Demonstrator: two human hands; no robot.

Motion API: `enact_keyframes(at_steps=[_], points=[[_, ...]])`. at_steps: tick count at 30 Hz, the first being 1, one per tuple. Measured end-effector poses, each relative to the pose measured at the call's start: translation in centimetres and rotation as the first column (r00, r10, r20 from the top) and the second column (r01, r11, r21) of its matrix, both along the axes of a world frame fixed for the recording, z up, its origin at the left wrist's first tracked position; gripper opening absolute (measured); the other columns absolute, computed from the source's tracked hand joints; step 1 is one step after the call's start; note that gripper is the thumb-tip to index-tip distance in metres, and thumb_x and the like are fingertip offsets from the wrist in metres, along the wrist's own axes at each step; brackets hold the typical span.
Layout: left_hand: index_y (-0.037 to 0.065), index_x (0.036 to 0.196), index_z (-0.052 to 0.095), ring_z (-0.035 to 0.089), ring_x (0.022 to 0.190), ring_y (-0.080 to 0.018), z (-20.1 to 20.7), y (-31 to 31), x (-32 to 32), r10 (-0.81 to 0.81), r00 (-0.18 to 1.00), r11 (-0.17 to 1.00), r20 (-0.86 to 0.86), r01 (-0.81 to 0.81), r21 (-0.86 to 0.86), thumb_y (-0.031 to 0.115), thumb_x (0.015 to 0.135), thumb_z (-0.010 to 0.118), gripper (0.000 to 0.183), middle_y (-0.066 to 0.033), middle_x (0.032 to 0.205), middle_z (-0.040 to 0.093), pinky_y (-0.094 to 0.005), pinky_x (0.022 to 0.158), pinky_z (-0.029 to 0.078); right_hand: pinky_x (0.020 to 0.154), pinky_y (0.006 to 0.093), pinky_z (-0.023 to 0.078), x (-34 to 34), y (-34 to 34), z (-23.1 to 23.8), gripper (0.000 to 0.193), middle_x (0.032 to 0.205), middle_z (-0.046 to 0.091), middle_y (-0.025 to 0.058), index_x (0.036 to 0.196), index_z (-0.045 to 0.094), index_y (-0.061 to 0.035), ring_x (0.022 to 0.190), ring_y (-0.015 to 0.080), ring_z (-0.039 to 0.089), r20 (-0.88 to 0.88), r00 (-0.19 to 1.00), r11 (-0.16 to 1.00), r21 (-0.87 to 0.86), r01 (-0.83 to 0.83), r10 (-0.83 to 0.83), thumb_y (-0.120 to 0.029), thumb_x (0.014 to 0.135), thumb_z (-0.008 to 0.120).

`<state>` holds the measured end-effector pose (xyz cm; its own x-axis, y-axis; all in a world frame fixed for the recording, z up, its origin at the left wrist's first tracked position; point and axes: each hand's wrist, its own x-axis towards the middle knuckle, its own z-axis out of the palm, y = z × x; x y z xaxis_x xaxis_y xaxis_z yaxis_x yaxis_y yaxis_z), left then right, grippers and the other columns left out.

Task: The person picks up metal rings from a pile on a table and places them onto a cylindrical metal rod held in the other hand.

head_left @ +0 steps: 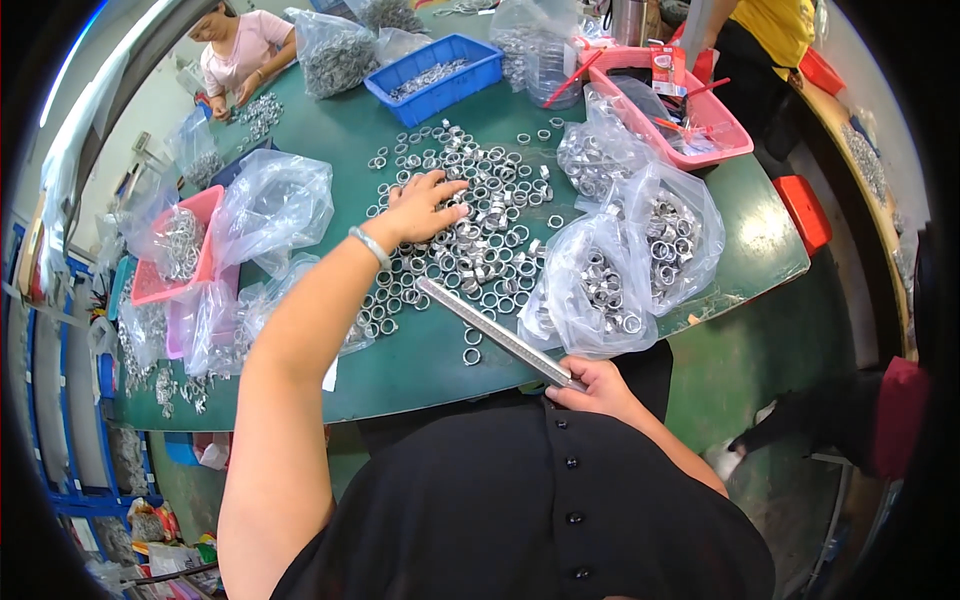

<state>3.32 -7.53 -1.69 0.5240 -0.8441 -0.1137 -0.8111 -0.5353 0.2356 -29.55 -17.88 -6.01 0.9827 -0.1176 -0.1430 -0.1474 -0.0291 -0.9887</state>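
My left hand (418, 208) lies flat, fingers spread, on a wide scatter of small silver metal rings (480, 220) on the green table (420, 370). A silver bracelet sits on that wrist. My right hand (596, 387) is at the table's near edge, close to my body, gripping the lower end of a long grey metal bar (495, 331). The bar slants up and to the left over the table, its far end beside the near rings.
Clear plastic bags of rings (625, 262) lie right of the pile, more bags (272, 205) and pink trays (185, 245) to the left. A blue bin (436, 76) and a pink tray (680, 110) stand at the far side. Another person (240, 50) sits far left, a second stands far right.
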Motion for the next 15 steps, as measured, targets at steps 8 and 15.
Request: enact_keyframes(at_steps=[8,15], points=[[0.019,0.125,0.042,0.024,0.126,-0.0338,-0.8,2.7,-4.8,-0.06,0.998,0.984,0.018,0.062,-0.169,0.039,0.086,0.042,0.044,-0.0101,0.131,0.036,-0.0557,0.098,0.01,0.053,0.0181,0.032,0.2,0.9,1.8,0.012,0.066,0.043,-0.0062,0.08,0.056,0.0006,0.06,0.0015,0.037,-0.145,0.989,0.999,0.037,0.04,-0.034,-0.008,0.075,0.062],[0.017,0.124,0.042,0.032,0.12,-0.0345,-1.2,4.6,-8.4,-0.141,0.976,0.936,0.167,0.186,-0.299,0.03,0.079,0.053,0.048,-0.0141,0.128,0.037,-0.0504,0.098,0.021,0.051,0.0181,0.031,0.1,0.7,1.0,0.012,0.063,0.043,-0.0063,0.078,0.055,-0.0006,0.058,0.0017,0.037,-0.111,0.993,0.999,0.015,0.028,-0.026,-0.009,0.075,0.063]])
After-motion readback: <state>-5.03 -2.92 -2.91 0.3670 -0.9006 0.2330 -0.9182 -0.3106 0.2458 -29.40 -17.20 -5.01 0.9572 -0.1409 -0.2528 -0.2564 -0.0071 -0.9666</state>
